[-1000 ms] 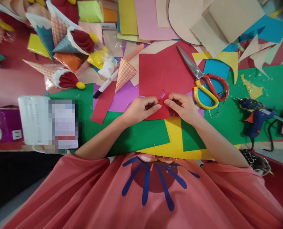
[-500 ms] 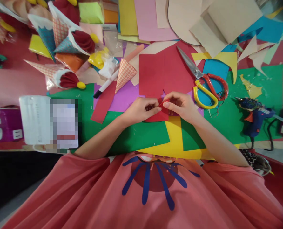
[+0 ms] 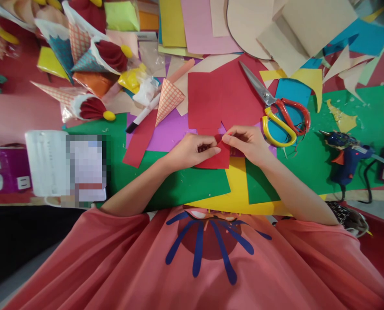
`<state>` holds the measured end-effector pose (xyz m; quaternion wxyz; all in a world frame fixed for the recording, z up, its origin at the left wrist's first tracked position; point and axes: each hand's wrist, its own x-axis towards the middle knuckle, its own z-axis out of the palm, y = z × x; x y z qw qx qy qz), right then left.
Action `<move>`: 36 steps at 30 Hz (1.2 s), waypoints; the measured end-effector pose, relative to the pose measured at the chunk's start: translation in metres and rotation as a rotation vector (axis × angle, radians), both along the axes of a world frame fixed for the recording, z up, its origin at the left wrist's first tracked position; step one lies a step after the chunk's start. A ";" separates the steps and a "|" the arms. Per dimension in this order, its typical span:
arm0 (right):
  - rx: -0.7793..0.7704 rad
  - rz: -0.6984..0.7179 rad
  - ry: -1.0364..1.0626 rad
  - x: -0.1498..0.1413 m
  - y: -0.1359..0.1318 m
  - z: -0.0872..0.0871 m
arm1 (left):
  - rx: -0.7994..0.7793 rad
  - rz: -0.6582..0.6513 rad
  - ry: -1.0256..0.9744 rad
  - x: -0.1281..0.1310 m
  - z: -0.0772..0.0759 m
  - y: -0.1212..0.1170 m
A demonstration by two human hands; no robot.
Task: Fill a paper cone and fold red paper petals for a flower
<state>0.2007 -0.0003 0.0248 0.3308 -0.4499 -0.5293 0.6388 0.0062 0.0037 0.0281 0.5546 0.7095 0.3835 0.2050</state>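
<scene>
A small piece of red paper (image 3: 219,157) lies between both my hands at the middle of the table, over green and yellow sheets. My left hand (image 3: 190,150) pinches its left edge with curled fingers. My right hand (image 3: 248,144) pinches its upper right part, thumb and forefinger pressed together on a fold. A larger red sheet (image 3: 220,101) lies flat just beyond my hands.
Scissors (image 3: 276,110) with red and yellow handles lie to the right of the red sheet. A blue glue gun (image 3: 347,157) stands at the right. A marker (image 3: 145,114) and patterned paper cones (image 3: 167,99) lie at the left, with coloured sheets all round.
My hands have folded the small red paper further: its raised pointed flap is now pressed lower and flatter. Both hands stayed in nearly the same place.
</scene>
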 end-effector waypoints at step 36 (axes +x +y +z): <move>-0.055 0.016 0.099 -0.006 -0.005 0.004 | -0.027 0.024 -0.059 0.001 -0.001 0.000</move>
